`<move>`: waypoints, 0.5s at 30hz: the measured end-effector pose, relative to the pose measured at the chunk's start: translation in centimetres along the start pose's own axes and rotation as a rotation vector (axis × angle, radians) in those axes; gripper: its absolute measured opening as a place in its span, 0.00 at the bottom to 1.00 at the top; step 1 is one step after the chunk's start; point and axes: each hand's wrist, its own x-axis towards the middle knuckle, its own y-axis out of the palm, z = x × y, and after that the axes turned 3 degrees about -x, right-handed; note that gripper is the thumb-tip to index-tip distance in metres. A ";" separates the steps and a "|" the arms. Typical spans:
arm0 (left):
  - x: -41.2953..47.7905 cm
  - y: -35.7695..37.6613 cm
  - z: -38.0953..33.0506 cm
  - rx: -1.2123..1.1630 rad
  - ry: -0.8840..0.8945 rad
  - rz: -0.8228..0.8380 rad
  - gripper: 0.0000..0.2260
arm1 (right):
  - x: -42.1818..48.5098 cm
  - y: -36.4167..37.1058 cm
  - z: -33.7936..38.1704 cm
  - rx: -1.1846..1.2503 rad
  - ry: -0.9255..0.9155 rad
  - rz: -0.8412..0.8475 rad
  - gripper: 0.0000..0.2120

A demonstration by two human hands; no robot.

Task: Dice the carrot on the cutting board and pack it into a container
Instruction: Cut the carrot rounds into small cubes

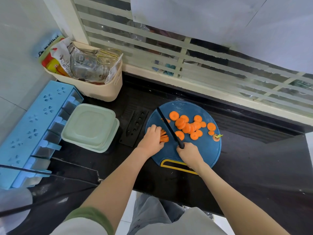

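Knife handle (181, 145) mostly hidden by right hand (189, 154) (rack (33, 126) cropped left).

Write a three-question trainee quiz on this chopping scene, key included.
1. True or false: the right hand grips the black knife.
2. The stacked green containers sit: A) left of the blue cutting board; B) on it; C) right of it.
3. Fill in: the left hand steadies a stack of ____.
Key: 1 true; 2 A; 3 carrot slices.
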 end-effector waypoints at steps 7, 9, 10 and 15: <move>-0.6 0.1 0.4 -0.039 0.025 -0.043 0.21 | -0.7 0.2 0.6 0.104 0.012 -0.016 0.14; -0.7 0.0 0.5 -0.051 0.025 -0.050 0.20 | -0.9 0.3 0.6 0.105 0.005 -0.020 0.15; -0.7 0.0 0.5 -0.054 0.023 -0.050 0.20 | -0.9 0.3 0.7 0.109 0.009 -0.026 0.15; -0.5 -0.2 0.5 -0.062 0.009 -0.052 0.20 | -1.5 -0.1 0.9 0.148 0.008 -0.031 0.15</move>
